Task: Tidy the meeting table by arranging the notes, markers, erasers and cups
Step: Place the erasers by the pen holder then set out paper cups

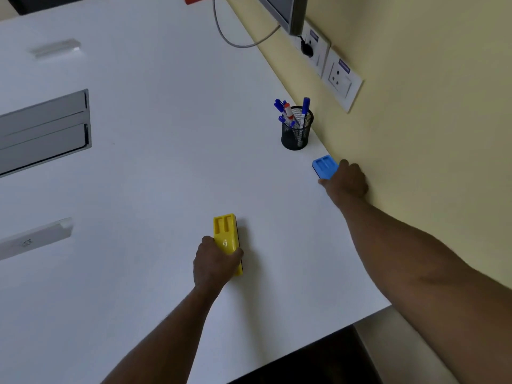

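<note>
Head view: right hand (346, 180) grips blue eraser (324, 167) beside wall; left hand (214, 261) grips yellow eraser (225, 236).

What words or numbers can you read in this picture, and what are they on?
None can be read for sure.
Yellow eraser: small raised marking, too blurred to read.
Wall sockets: blue labels, too small to read.
Table strip: dark marking, blurred.
Markers in the mesh cup: print too small.
Blue eraser: no text visible.

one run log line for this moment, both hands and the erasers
left hand grips yellow eraser on table | right hand grips blue eraser by wall | markers in pen cup
</note>
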The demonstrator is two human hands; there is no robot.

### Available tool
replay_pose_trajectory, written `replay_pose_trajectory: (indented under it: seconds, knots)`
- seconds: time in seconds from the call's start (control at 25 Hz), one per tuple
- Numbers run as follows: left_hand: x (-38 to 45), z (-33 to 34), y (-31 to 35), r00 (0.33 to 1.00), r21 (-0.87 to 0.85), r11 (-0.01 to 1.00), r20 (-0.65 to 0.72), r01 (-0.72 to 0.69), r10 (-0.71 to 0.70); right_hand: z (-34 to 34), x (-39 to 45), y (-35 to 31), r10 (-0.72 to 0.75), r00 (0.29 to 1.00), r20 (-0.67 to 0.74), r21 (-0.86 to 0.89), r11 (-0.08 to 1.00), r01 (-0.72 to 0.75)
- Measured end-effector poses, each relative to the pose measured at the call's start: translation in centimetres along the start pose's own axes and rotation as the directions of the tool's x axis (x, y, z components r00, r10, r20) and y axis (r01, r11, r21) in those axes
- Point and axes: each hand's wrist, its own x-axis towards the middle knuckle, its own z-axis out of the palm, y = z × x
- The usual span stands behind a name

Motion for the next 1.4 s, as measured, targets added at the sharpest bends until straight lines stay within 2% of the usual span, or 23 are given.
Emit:
replay_pose_trajectory:
  seconds: [0.08, 0.12, 0.2, 0.28, 0.32, 0.36, 0.48, 0.56, 0.64, 0.68, 0.76, 0.84, 0.96, 1.32, 1.4]
  knots:
    - [0.0, 0.2, 0.9, 1.0, -0.014, 1.0, 0.003, 0.007, -0.007, -0.3, -1.0, -1.1, -0.057, 0.997, -0.059, 0.034, 0.998, 0.06]
    - [-0.1, 0.3, 1.5, 1.0, -0.015, 1.0, 0.005, 0.008, -0.008, -0.1, -2.0, -1.8, -0.106, 0.994, -0.033, 0.098, 0.989, 0.109]
    - [-0.5, 0.7, 2.7, 1.0, -0.025, 1.0, 0.017, 0.002, -0.001, 1.2, -5.4, -3.5, -0.256, 0.945, 0.202, 0.275, 0.941, 0.196]
    - [-1.1, 1.1, 4.0, 1.0, -0.086, 0.996, 0.011, -0.016, 0.017, 2.6, -10.0, -4.9, -0.363, 0.812, 0.457, 0.42, 0.893, 0.163]
    - [-1.3, 1.2, 4.7, 0.999, -0.134, 0.99, -0.005, -0.034, 0.033, 3.0, -12.0, -5.4, -0.373, 0.771, 0.516, 0.468, 0.877, 0.111]
    - [-1.4, 1.3, 5.3, 0.998, -0.183, 0.981, -0.025, -0.059, 0.055, 3.3, -13.5, -5.7, -0.364, 0.766, 0.529, 0.504, 0.862, 0.062]
    - [-1.3, 1.8, 6.0, 0.979, -0.285, 0.938, -0.019, -0.199, 0.202, 3.6, -14.4, -6.1, -0.277, 0.829, 0.486, 0.523, 0.852, -0.022]
    - [-1.3, 2.1, 5.5, 0.925, -0.303, 0.889, 0.054, -0.345, 0.377, 3.5, -13.0, -5.6, -0.236, 0.851, 0.469, 0.492, 0.87, -0.03]
    - [-0.7, 2.1, 4.4, 0.866, -0.166, 0.873, 0.138, -0.458, 0.481, 3.4, -11.2, -4.8, -0.233, 0.88, 0.413, 0.443, 0.896, 0.029]
    - [-0.1, 2.0, 3.6, 0.858, -0.017, 0.877, 0.196, -0.481, 0.475, 3.4, -10.2, -4.3, -0.233, 0.904, 0.357, 0.394, 0.916, 0.081]
    - [1.1, 1.7, 1.4, 0.89, 0.302, 0.853, 0.308, -0.427, 0.336, 3.6, -8.3, -3.5, -0.22, 0.952, 0.215, 0.272, 0.949, 0.158]
    - [2.0, 1.3, -0.5, 0.916, 0.436, 0.84, 0.367, -0.323, 0.161, 3.7, -6.4, -2.8, -0.204, 0.975, 0.091, 0.177, 0.967, 0.185]
    - [2.5, 1.2, -1.3, 0.923, 0.395, 0.88, 0.368, -0.263, 0.111, 3.8, -4.3, -2.2, -0.179, 0.984, 0.019, 0.075, 0.981, 0.177]
    - [2.6, 1.5, -1.4, 0.928, 0.394, 0.882, 0.356, -0.259, 0.113, 4.5, -3.4, -2.4, -0.148, 0.989, 0.029, 0.006, 0.989, 0.148]
    - [2.6, 1.6, -1.4, 0.927, 0.398, 0.879, 0.355, -0.264, 0.118, 4.5, -3.9, -2.3, -0.183, 0.982, -0.048, -0.067, 0.982, 0.179]
